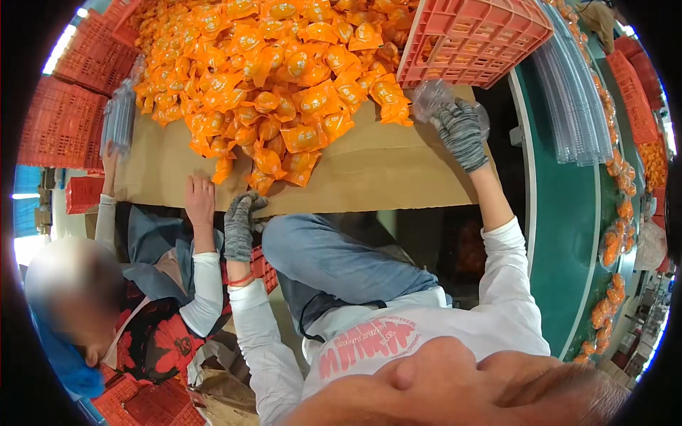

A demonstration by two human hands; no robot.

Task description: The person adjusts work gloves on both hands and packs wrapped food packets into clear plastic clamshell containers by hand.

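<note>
My right hand, in a grey knitted glove, is closed on a piece of clear plastic packaging with rounded hollows, over the right end of the brown cardboard-covered table. In a matching glove, my left hand rests at the table's front edge, fingers loosely bent and slightly apart, with nothing visible in it. Just beyond its fingertips lies the near edge of a large heap of orange wrapped packets. Part of the plastic is hidden behind my right hand.
A red crate tilts at the heap's right. Stacked clear plastic trays lie on a green conveyor beside filled orange packs. To my left sits a co-worker, both hands at the table. Red crates stand stacked at far left.
</note>
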